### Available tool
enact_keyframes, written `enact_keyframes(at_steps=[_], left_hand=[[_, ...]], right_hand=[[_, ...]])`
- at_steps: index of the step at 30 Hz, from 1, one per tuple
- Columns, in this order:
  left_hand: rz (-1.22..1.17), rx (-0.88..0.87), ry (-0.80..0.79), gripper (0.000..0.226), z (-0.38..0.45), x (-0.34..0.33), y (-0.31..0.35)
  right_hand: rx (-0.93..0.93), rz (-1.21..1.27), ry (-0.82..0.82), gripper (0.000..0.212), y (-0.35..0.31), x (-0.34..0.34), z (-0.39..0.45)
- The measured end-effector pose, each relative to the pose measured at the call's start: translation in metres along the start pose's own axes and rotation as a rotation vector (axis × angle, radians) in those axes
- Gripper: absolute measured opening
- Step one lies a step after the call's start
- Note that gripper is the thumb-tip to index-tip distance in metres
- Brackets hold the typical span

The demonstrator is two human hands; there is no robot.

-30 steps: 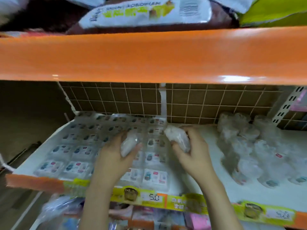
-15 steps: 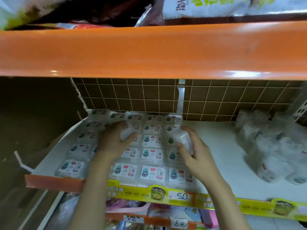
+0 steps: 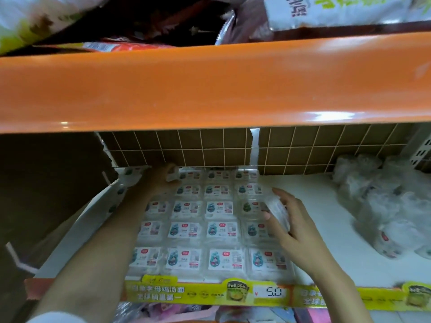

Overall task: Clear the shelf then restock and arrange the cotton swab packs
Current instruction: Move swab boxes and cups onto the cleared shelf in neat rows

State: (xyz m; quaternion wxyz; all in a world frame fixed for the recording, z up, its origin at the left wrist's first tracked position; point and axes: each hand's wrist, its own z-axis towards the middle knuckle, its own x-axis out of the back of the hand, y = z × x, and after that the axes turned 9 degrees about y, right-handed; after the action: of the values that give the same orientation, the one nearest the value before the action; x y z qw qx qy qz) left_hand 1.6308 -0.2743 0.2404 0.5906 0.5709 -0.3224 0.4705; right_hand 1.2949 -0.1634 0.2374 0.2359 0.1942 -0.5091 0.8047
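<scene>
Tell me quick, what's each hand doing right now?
Left hand: grips a cotton swab pack at the back row.
Right hand: holds a clear pack above the shelf.

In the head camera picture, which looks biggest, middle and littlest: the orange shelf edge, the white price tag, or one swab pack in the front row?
1. Orange shelf edge, spanning the whole picture.
2. Front-row swab pack.
3. Price tag, though it is nearly the pack's size, so that order is unsure.

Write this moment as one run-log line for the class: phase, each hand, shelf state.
phase: restocking | left hand: placing pack at back row | right hand: holding pack | shelf: grid at left, loose bags at right
</scene>
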Motion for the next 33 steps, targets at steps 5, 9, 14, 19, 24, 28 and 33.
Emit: enact_keyframes(at_steps=[5,9,14,19,24,28,33], left_hand=[[0.089,-0.092,0.048,0.041,-0.001,-0.006,0.002],[0.213,-0.129,0.013,0.061,0.001,-0.004,-0.009],[0.151,-0.065,0.237,0.053,-0.027,-0.008,-0.017],[0.211,0.042,0.248,0.055,-0.073,-0.038,-0.034],[0.158,0.091,0.274,0.069,-0.077,-0.042,-0.035],[0.151,0.094,0.301,0.064,-0.078,-0.044,-0.035],[0.142,0.111,0.332,0.060,-0.078,-0.046,-0.034]], right_hand=[[-0.006,-0.013,0.014,0.043,0.002,-0.014,0.000],[0.000,-0.007,0.002,0.045,-0.002,-0.032,0.004],[0.029,0.021,-0.045,0.050,-0.012,-0.059,0.013],[0.105,-0.032,-0.116,0.049,-0.019,-0.087,0.027],[0.176,-0.166,-0.189,0.051,-0.026,-0.110,0.051],[0.283,-0.335,-0.229,0.051,-0.029,-0.138,0.090],[0.317,-0.550,-0.359,0.054,-0.035,-0.180,0.137]])
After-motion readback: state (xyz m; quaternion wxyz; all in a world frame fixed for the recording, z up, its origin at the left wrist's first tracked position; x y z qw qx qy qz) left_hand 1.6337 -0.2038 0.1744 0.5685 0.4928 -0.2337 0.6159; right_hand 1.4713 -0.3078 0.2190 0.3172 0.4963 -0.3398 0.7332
